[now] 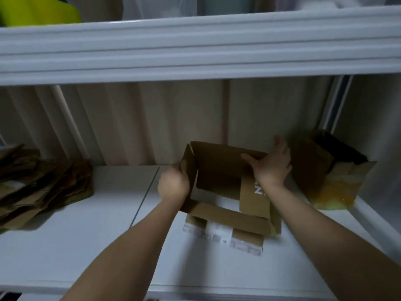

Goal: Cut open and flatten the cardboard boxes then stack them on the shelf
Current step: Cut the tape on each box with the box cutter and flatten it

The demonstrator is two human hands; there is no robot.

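1. The cardboard box (pixel 219 170) sits open-topped on the white shelf (pixel 86 246), right of its middle, brown and creased, with white lettering on a flap folded inward.
2. The left hand (pixel 173 184) grips the box's left wall, fingers curled round it.
3. The right hand (pixel 271 165) presses the right wall, fingers spread, thumb over the edge.
4. Flattened cardboard (pixel 225 233) with white labels lies underneath, towards the shelf's front edge.
5. A second box (pixel 312 161) stands in the back right corner.

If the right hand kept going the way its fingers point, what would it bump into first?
Probably the ribbed back wall behind the shelf: the right hand points up and away over the open box. Depth is hard to judge.
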